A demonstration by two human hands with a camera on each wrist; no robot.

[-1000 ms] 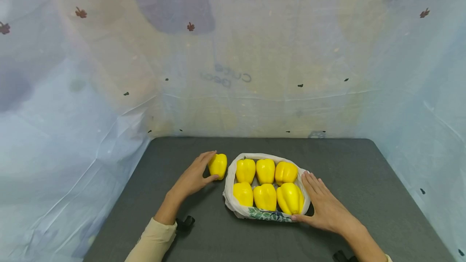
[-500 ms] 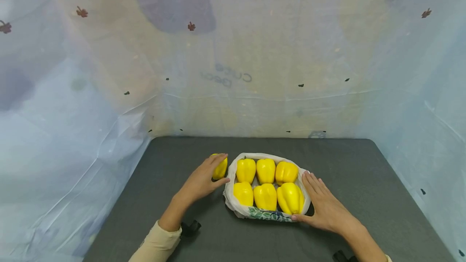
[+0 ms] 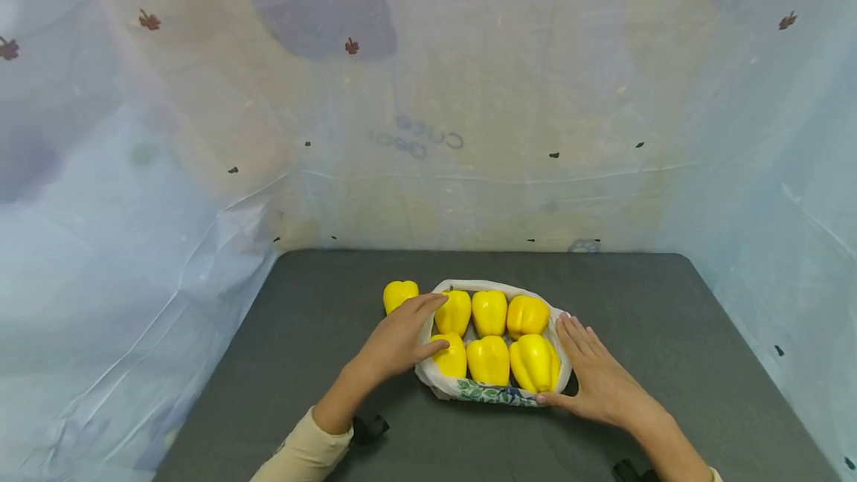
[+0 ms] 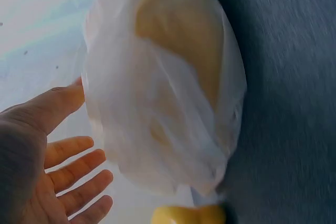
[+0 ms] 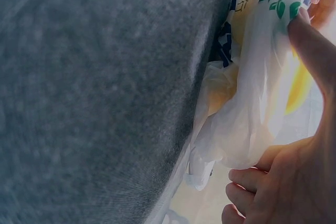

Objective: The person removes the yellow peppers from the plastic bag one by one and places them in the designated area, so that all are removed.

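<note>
A white plastic bag (image 3: 498, 394) with a green leaf print stands with its mouth folded wide. Inside it, several yellow bell peppers (image 3: 489, 359) sit in two rows. My left hand (image 3: 395, 341) is over the bag's left side, fingers extended and thumb apart; it holds nothing. In the left wrist view, the thumb comes up to the edge of the bag (image 4: 157, 87). A loose yellow bell pepper (image 3: 399, 294) is on the table just left of the bag, partly behind that hand. My right hand (image 3: 596, 378) rests along the bag's right side, with the thumb at its front corner.
Under everything is a dark grey table (image 3: 321, 281). A pale printed curtain (image 3: 428, 192) hangs close behind it and along both sides. A black strap piece (image 3: 370, 428) shows at the left wrist.
My left hand has come away from the loose pepper and moved right, over the bag's left edge. The loose pepper stays on the table. My right hand has kept its place.
</note>
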